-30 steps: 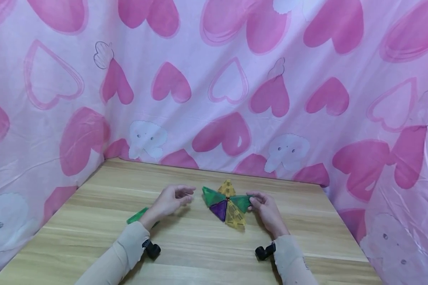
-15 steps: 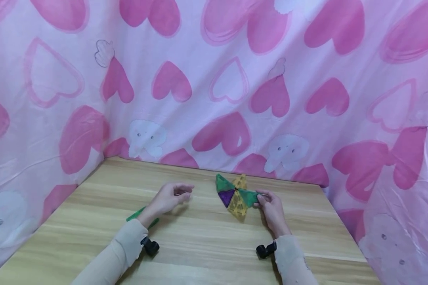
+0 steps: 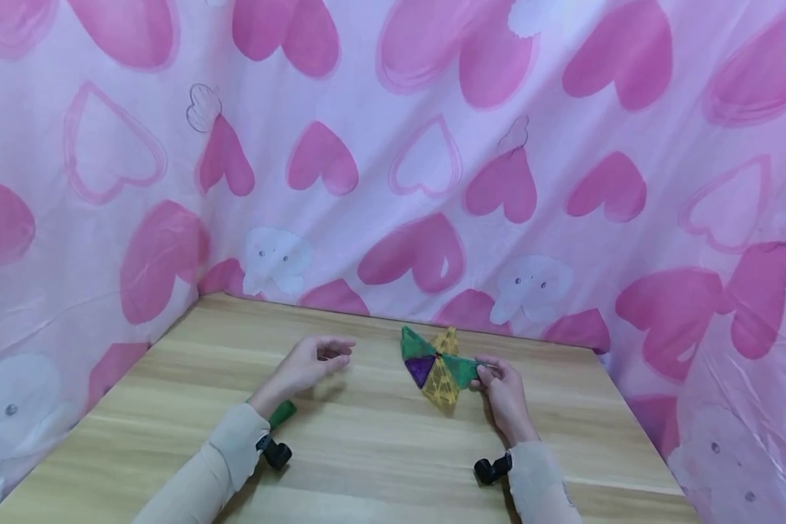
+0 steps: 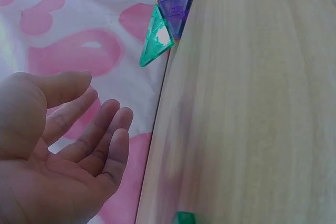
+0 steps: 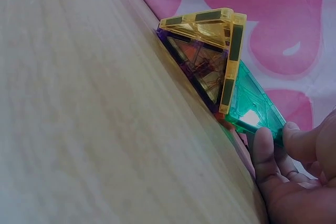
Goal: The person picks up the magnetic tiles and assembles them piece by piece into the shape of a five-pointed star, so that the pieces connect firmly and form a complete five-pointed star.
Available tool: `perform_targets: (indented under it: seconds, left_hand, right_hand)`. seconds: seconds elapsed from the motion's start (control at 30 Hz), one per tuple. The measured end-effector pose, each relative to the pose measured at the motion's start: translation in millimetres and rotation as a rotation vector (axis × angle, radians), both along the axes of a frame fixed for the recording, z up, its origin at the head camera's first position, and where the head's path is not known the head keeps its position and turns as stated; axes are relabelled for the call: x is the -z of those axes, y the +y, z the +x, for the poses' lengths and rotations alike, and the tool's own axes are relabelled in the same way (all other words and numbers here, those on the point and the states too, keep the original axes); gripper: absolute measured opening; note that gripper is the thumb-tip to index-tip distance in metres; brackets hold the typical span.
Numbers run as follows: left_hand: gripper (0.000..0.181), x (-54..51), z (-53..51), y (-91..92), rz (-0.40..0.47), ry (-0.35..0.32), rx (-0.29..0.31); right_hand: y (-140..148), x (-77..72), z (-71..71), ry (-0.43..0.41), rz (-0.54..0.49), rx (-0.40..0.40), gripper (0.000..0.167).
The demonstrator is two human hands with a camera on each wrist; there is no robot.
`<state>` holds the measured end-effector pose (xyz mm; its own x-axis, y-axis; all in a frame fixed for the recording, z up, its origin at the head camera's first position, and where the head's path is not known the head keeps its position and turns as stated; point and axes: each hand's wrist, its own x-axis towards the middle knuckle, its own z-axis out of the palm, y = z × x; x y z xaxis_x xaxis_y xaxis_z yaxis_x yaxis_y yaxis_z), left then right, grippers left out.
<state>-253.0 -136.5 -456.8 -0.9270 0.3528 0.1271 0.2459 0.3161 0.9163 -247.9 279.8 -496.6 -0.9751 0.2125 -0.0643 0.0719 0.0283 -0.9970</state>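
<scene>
Several translucent magnetic tiles are joined into a star-like shape toward the back of the table. It has a purple triangle tile (image 3: 421, 370), yellow tiles (image 3: 442, 382) and green tiles (image 3: 415, 342). By its right-hand green tile (image 5: 254, 100), my right hand (image 3: 507, 397) pinches the shape between thumb and fingers. In the right wrist view the yellow tiles (image 5: 234, 64) stand at angles to each other. My left hand (image 3: 308, 367) hovers left of the shape, fingers loosely bent, palm (image 4: 63, 182) holding nothing. A loose green tile (image 3: 282, 413) lies partly hidden below the left wrist.
The wooden table (image 3: 367, 451) reaches back to a pink heart-patterned curtain (image 3: 426, 255), which also hangs along both sides. A small black camera sits on each wrist, one left (image 3: 276, 453) and one right (image 3: 491, 469).
The joined tiles have shifted to the right and slightly away along with my right hand. My left hand stays almost still; its forearm covers more of the loose green tile.
</scene>
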Motion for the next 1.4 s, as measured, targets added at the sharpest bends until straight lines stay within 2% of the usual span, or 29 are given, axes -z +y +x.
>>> perform_targets:
  seconds: [0.13,0.3,0.47,0.6,0.7,0.8,0.9,1.1,1.2,1.27,1.4]
  left_hand:
    - [0.04,-8.1,-0.1,-4.7,-0.004,0.011,0.003]
    - [0.04,-10.5,4.1,-23.0,-0.058,0.067,-0.011]
    - [0.042,-8.5,15.7,-50.7,-0.087,0.08,-0.022]
    - [0.051,-5.9,26.5,-74.0,-0.112,0.044,-0.028]
    - [0.058,-3.3,33.6,-90.7,-0.109,0.009,-0.001]
    - [0.064,-0.3,38.5,-104.5,-0.111,0.001,0.042]
    - [0.071,1.9,41.7,-115.3,-0.157,0.009,0.068]
    - [0.082,6.0,48.5,-125.8,-0.26,-0.003,0.073]
    - [0.082,8.6,52.6,-128.3,-0.301,0.022,0.078]
    - [0.083,10.4,54.8,-129.3,-0.316,0.034,0.08]
    - [0.083,12.1,58.1,-129.2,-0.331,0.012,0.056]
  right_hand:
    - [1.6,-2.9,-5.1,0.017,0.005,0.0,0.034]
    - [2.3,-5.7,-8.2,0.024,0.006,0.0,0.035]
    - [2.0,-5.7,-6.4,0.022,0.013,0.009,0.035]
    - [2.0,-5.4,-3.4,0.036,0.017,0.029,0.035]
    - [2.8,-5.4,-1.9,0.038,0.025,0.035,0.037]
    - [3.4,-5.1,-1.2,0.032,0.031,0.034,0.037]
    - [3.9,-4.1,-0.7,0.031,0.029,0.032,0.037]
    - [3.6,-0.9,-0.1,0.023,0.02,0.026,0.038]
    - [3.3,0.4,0.4,0.014,0.017,0.021,0.038]
    - [3.1,0.7,1.0,0.011,0.021,0.019,0.037]
    - [2.2,0.8,1.4,0.009,0.03,0.015,0.037]
